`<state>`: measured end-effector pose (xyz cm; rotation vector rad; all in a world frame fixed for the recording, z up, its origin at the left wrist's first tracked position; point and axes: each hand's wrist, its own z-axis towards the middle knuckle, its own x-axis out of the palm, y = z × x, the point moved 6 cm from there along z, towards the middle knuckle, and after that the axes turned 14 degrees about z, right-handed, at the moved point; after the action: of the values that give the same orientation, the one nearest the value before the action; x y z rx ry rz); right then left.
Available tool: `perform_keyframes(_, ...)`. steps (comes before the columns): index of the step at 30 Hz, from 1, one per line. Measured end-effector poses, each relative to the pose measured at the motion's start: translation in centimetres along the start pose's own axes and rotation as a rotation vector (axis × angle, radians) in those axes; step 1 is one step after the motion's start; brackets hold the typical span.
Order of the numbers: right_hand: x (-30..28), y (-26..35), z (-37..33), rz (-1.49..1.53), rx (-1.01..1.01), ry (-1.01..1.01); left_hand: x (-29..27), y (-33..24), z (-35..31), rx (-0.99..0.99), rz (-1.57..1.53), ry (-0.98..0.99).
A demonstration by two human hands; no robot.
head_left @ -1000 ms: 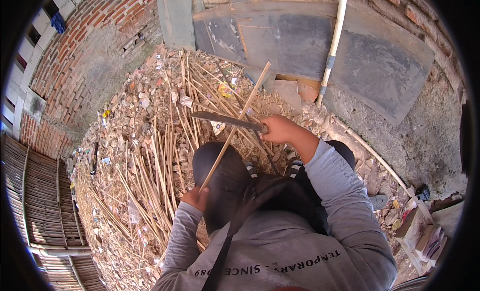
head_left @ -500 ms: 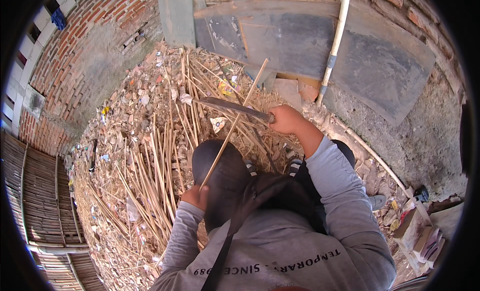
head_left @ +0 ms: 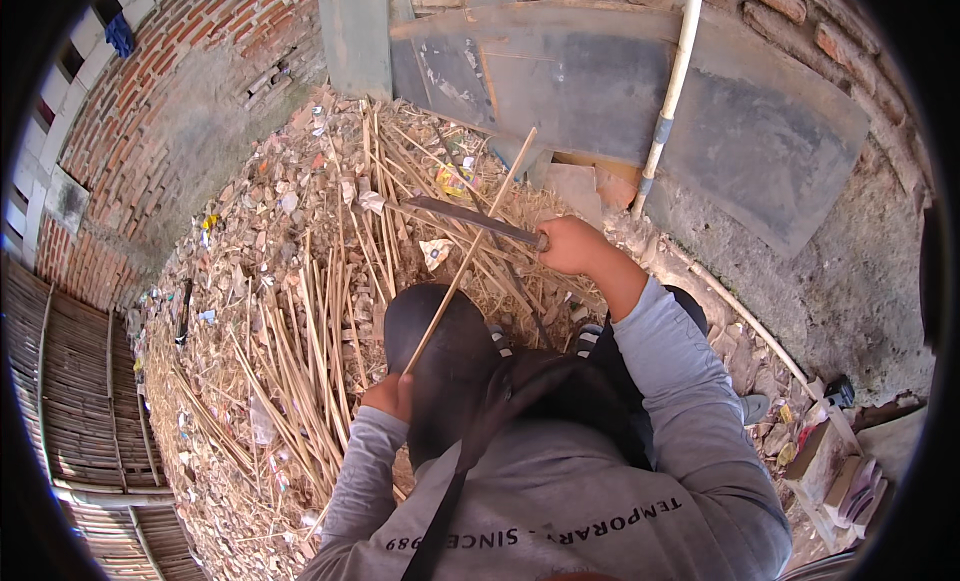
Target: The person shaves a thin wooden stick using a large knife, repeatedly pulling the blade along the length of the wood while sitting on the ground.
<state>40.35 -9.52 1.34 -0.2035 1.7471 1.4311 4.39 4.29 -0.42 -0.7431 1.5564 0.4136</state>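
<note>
My left hand [head_left: 388,395] is closed round the lower end of a thin bamboo strip [head_left: 440,309], which slants up and away to the right past my left knee. In my right hand [head_left: 572,246] is the handle of a machete [head_left: 475,217], its long dark blade pointing left. The blade crosses the strip around its middle; whether it presses into it I cannot tell. Loose bamboo strips [head_left: 385,181] lie on the ground beyond the blade. Another group of split strips [head_left: 318,351] is spread to the left of my left knee.
Rubble and litter [head_left: 240,251] cover the ground to the left. Dark sheets [head_left: 580,71] lean on the far wall, with a white pipe [head_left: 668,111] standing before them. A brick wall [head_left: 190,101] rises at the left, above a bamboo panel [head_left: 85,381]. Sandals [head_left: 858,493] lie at the right.
The machete's tip has shifted slightly to the right, and the upper end of the bamboo strip sits a little lower. Both hands keep their holds.
</note>
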Motion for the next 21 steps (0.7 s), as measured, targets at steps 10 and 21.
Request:
perform_keyframes(10,0.0,-1.9,0.7,0.019,0.076,0.011,-0.4,-0.6,-0.1,0.017,0.025,-0.001)
perform_keyframes(21,1.6,0.2,-0.3,-0.033,0.059,0.189,-0.6,-0.7,-0.4,0.03,0.054,-0.025)
